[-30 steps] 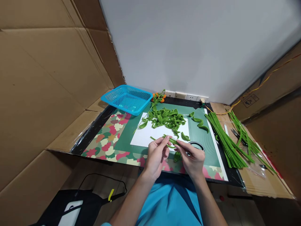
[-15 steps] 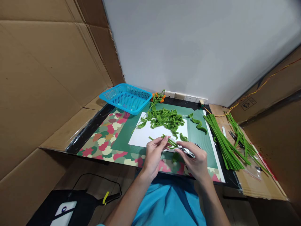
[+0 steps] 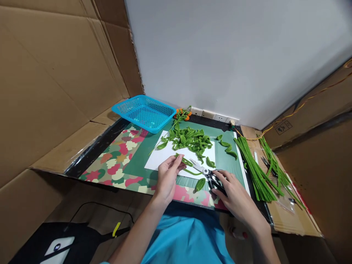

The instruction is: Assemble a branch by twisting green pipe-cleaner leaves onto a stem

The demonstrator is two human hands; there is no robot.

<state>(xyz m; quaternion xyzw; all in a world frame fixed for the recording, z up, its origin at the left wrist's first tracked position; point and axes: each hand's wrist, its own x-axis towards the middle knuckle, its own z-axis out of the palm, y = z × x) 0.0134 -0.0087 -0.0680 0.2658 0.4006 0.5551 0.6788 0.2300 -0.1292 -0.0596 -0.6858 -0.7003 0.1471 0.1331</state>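
Between the thumb and fingers of my left hand [image 3: 168, 179] is a bent green pipe cleaner [image 3: 184, 160], with one strand trailing to the right. My right hand [image 3: 233, 190] grips the black handles of a pair of scissors [image 3: 205, 171]. The blades are parted and point left, close to the pipe cleaner; whether they touch it I cannot tell. A single green pipe-cleaner leaf [image 3: 200, 184] lies below the scissors. Beyond my hands, a pile of similar leaves [image 3: 189, 138] covers part of a white sheet [image 3: 154, 161].
A blue plastic basket [image 3: 154, 126] stands at the back left, beside orange pipe-cleaner flowers [image 3: 183, 114]. Several leaves [image 3: 227, 146] form a row on the green mat [image 3: 143, 161]. To the right lie long green pipe cleaners [image 3: 255, 170] and pliers [image 3: 269, 167].
My right hand has left the pipe cleaner and now holds the scissors with their blades parted. My left hand still pinches the pipe cleaner; the view has shifted slightly.
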